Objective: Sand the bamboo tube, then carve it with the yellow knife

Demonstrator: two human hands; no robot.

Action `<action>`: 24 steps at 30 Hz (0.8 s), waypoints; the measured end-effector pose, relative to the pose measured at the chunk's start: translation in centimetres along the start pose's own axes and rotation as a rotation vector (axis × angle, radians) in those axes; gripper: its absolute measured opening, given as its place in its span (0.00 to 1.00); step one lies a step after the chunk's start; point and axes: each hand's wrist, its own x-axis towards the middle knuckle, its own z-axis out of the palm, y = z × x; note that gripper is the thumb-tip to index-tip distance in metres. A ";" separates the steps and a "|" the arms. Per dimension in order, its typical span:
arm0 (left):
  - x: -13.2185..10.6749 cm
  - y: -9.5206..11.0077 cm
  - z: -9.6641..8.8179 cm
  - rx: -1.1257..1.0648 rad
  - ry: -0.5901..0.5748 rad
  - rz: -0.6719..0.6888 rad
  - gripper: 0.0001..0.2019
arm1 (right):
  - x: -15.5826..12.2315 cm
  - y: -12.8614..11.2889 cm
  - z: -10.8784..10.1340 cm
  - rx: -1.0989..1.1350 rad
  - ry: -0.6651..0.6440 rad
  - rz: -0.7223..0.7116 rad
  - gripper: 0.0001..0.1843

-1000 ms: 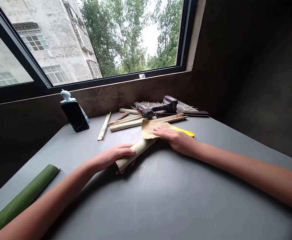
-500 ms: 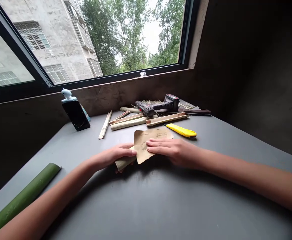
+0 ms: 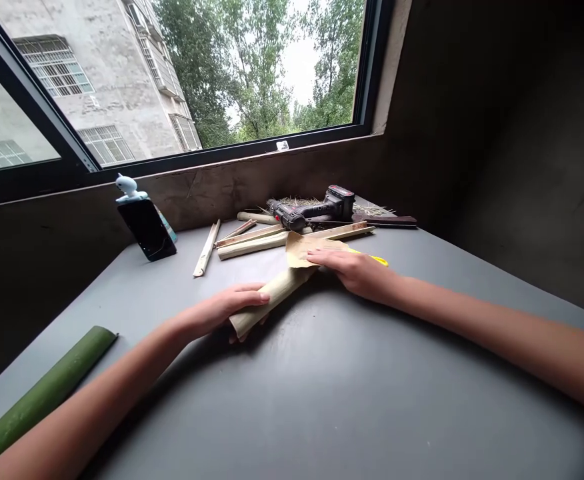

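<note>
My left hand (image 3: 237,303) is closed round the near end of a pale, peeled bamboo piece (image 3: 277,290), thumb on top and fingertips showing beneath. The piece slants away to the right above the grey table. On its far end lies a tan sheet of sandpaper (image 3: 299,252), printed backing up and slightly curled. My right hand (image 3: 345,265) holds this sheet down, its fingers stretched over the paper; the thumb is hidden. Just behind that hand, a yellow utility knife (image 3: 379,260) is mostly covered.
Split bamboo strips (image 3: 255,247) lie further back, beside a black cordless drill (image 3: 312,210). A phone (image 3: 147,230) leans on a stand at the back left. A green bamboo length (image 3: 47,393) rests by my left forearm. Behind the table (image 3: 282,413) is a window.
My right hand and the sandpaper have slid away from me along the bamboo, toward its far end. More of the bamboo's surface now shows. My left hand keeps its hold.
</note>
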 end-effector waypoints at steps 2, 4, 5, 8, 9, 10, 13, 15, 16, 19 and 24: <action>0.0 0.0 0.0 -0.002 -0.003 -0.002 0.18 | 0.0 -0.3 0.0 0.007 -0.019 -0.020 0.29; 0.1 -0.1 0.0 -0.005 -0.003 -0.002 0.18 | 0.0 -0.7 0.0 0.025 -0.056 -0.068 0.30; 0.1 -0.1 0.0 -0.006 0.001 -0.001 0.18 | 0.0 -0.8 0.0 0.029 -0.062 -0.076 0.30; 0.2 -0.2 0.0 -0.005 0.016 0.000 0.19 | 0.0 -0.4 0.1 0.008 -0.024 -0.008 0.31; 0.2 -0.2 0.0 -0.004 0.018 -0.001 0.18 | -0.1 -0.2 0.1 -0.001 -0.010 0.016 0.31; 0.2 -0.2 0.1 -0.004 0.019 -0.003 0.18 | -0.1 -0.2 0.2 -0.005 -0.006 0.024 0.30; 0.2 0.1 0.2 -0.009 0.018 -0.012 0.18 | -0.2 -0.4 0.4 0.021 -0.046 -0.034 0.30; 0.2 0.2 0.2 -0.016 0.019 -0.020 0.18 | -0.2 -0.5 0.5 0.036 -0.054 -0.047 0.31; 0.2 0.2 0.2 -0.023 0.016 -0.025 0.18 | -0.1 -0.4 0.5 0.036 -0.044 -0.032 0.31; 0.1 0.1 -0.3 -0.056 -0.008 -0.051 0.18 | -0.1 -0.1 0.3 0.028 -0.020 0.020 0.31; 0.0 -0.4 -1.3 -0.188 -0.073 -0.104 0.22 | 0.1 -0.2 0.2 0.065 -0.031 -0.018 0.31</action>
